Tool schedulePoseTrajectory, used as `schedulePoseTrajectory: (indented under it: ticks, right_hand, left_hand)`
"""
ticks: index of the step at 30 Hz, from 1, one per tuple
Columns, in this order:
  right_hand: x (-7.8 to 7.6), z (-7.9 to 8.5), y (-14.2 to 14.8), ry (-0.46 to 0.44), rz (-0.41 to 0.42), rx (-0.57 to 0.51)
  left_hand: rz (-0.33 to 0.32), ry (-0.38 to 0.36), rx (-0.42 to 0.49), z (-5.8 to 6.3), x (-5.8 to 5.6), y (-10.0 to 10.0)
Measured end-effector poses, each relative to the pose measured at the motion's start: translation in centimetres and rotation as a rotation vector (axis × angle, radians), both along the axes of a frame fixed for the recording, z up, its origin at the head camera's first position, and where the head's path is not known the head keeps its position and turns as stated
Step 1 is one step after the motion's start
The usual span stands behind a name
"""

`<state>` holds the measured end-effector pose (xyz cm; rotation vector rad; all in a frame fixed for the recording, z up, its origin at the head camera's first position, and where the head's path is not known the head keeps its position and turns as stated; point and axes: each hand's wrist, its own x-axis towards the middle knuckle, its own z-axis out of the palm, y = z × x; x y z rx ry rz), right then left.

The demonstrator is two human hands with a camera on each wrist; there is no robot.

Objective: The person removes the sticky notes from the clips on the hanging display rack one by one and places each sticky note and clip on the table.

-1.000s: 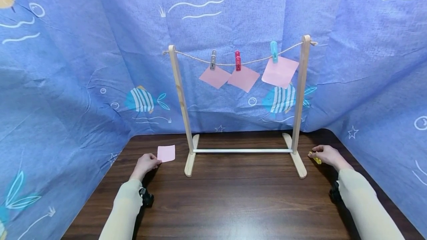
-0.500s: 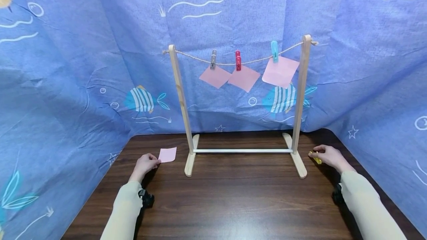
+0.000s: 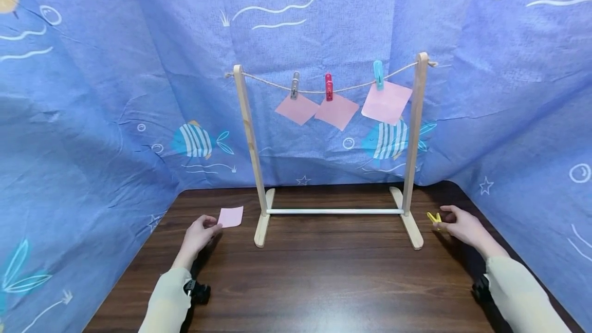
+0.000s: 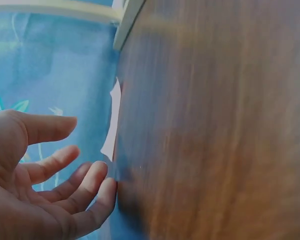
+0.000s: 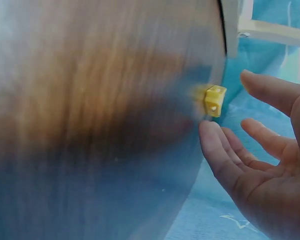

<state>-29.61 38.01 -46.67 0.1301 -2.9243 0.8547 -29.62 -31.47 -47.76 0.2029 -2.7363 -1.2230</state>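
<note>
My left hand (image 3: 199, 235) is beside a pink paper square (image 3: 230, 216) on the table, left of the wooden rack. In the left wrist view the thumb and fingers are spread apart, and the slightly curled paper (image 4: 112, 121) lies beyond the fingertips. On the right, a yellow clothespin (image 3: 433, 218) rests on the tabletop just in front of my right hand (image 3: 464, 225). The right wrist view shows that hand's thumb and fingers parted, with the clothespin (image 5: 215, 101) outside them. Neither hand holds anything.
A wooden rack (image 3: 252, 143) with a string stands at the table's back. From the string hang three pink papers, held by a grey clothespin (image 3: 294, 86), a red clothespin (image 3: 329, 87) and a blue clothespin (image 3: 378, 74). A blue fish-patterned cloth (image 3: 115, 91) surrounds the dark wooden table (image 3: 333, 281).
Both hands have let go: the left of the pink paper's corner, the right of the yellow clothespin. The fingers have parted and the right hand has drawn back slightly. The paper shifted a little.
</note>
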Motion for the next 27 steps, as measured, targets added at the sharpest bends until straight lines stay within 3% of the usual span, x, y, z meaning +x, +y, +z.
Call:
schedulePoseTrajectory:
  ticks: [4,12,19,27]
  right_hand:
    - [0.7,0.3,-0.4,0.032,0.004,0.038]
    - [1.8,1.2,-2.9,0.071,0.038,0.005]
    - [1.8,1.9,-4.8,0.119,0.07,-0.01]
    - [1.6,4.8,-8.1,0.158,0.148,-0.044]
  left_hand:
    - [-0.023,0.045,-0.03,0.3,0.7,0.8]
    - [-0.052,0.104,-0.037,1.1,1.5,2.4]
    - [-0.096,0.166,0.001,2.2,0.7,4.2]
    - [-0.18,0.193,0.101,5.0,-0.1,7.4]
